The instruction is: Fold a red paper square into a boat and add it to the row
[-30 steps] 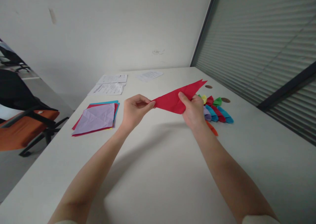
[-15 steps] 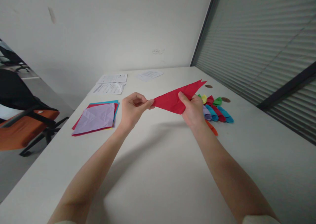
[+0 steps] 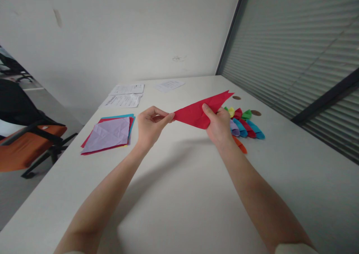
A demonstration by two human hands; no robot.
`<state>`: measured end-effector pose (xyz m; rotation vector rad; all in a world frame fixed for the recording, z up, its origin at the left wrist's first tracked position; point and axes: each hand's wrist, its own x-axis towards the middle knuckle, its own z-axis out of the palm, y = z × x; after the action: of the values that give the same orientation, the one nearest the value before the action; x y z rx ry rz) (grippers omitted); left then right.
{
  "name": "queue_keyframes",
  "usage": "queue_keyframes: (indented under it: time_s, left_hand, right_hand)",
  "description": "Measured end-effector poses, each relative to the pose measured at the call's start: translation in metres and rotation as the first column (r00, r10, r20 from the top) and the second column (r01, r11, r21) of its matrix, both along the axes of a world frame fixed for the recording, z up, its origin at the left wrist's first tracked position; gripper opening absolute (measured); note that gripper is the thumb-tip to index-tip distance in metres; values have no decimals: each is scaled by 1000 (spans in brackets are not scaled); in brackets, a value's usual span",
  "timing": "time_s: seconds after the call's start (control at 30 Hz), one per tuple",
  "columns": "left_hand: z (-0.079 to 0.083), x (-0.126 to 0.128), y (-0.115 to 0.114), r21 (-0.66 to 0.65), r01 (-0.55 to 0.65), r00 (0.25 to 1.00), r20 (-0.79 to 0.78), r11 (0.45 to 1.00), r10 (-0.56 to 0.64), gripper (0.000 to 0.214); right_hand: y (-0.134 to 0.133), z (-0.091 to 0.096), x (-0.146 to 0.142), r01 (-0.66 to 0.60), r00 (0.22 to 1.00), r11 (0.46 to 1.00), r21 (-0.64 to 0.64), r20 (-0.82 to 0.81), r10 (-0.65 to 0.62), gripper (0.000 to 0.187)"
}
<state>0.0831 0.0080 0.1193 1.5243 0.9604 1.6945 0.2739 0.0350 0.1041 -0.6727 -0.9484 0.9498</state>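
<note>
A red folded paper [image 3: 192, 114], shaped like a long triangle with a split tip at its upper right, is held up above the white table. My left hand [image 3: 153, 125] pinches its narrow left point between thumb and fingertips. Around its wider right part my right hand [image 3: 218, 121] is closed, thumb pressed on the near face and fingers hidden behind. Just beyond my right wrist lie several small folded paper pieces [image 3: 246, 127] in red, blue, green, yellow and purple. An orange folded piece [image 3: 240, 145] lies nearer, partly covered by that wrist.
On the left of the table [image 3: 179, 209] lies a stack of coloured paper sheets [image 3: 108, 134], a creased purple one on top. Printed pages [image 3: 123, 100] lie toward the back. An orange and black chair [image 3: 30, 138] stands left of the table; window blinds [image 3: 303, 48] run along the right.
Almost nothing differs. Both hands keep their hold on the red folded paper, and the whole view has shifted very slightly.
</note>
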Motion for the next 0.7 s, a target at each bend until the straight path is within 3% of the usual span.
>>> queue_keyframes:
  time_s: [0.53,0.7]
  left_hand:
    - [-1,-4,6,20,-7,1000,-21,1000,7,27]
    - [2,-9,10,-64,111,993,37,992,-108,38]
  right_hand:
    - [2,0,2,5,1000,999,35,-3,-5,30]
    - [2,-3,-1,57,998,998,16,-7,-57,29]
